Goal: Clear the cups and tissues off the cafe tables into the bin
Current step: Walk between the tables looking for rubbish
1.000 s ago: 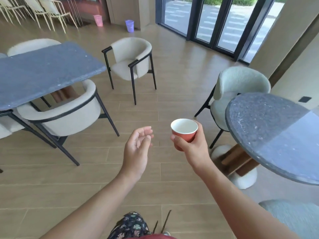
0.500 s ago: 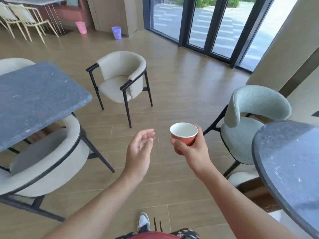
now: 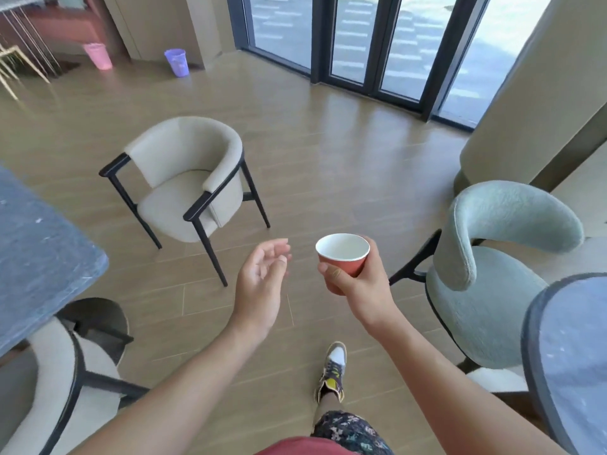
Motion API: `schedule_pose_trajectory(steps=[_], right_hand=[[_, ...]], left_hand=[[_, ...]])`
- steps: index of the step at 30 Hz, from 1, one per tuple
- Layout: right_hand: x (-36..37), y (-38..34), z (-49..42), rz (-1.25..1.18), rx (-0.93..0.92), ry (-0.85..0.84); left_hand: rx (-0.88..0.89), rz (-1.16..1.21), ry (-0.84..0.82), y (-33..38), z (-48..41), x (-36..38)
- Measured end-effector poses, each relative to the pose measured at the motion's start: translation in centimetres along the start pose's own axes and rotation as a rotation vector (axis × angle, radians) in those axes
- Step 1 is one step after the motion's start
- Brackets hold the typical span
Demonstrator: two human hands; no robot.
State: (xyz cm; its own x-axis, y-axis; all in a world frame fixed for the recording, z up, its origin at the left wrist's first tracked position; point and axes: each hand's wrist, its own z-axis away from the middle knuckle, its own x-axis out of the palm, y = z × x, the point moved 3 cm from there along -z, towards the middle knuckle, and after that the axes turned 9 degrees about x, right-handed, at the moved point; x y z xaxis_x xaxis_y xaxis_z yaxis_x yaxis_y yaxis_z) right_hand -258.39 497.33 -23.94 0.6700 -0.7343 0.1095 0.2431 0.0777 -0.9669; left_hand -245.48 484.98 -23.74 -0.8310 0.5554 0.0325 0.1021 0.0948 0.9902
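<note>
Right hand [image 3: 364, 290] wrapped round upright red cup [image 3: 343, 265], its base hidden; left hand [image 3: 261, 287] relaxed, empty

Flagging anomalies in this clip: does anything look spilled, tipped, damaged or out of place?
Nothing stands out. The right hand holds the red cup upright, the left hand is empty, and the beige chair stands upright.

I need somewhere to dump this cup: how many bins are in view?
2: a pink bin on the floor far back left, a purple bin to its right. Others may be hidden.
</note>
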Motion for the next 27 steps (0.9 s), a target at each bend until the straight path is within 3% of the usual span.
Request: schedule_pose_trajectory(steps=[15,27], right_hand=[[-4.8,-12.4,-38.0,0.045,0.003,-0.039],[-0.3,-18.3,-69.4,0.049,0.019,0.044]], left_hand=[[0.007,0.027,0.051,-3.7,-36.8,14.6],[-0.011,0.084,0.047,-11.1,-68.5,17.5]])
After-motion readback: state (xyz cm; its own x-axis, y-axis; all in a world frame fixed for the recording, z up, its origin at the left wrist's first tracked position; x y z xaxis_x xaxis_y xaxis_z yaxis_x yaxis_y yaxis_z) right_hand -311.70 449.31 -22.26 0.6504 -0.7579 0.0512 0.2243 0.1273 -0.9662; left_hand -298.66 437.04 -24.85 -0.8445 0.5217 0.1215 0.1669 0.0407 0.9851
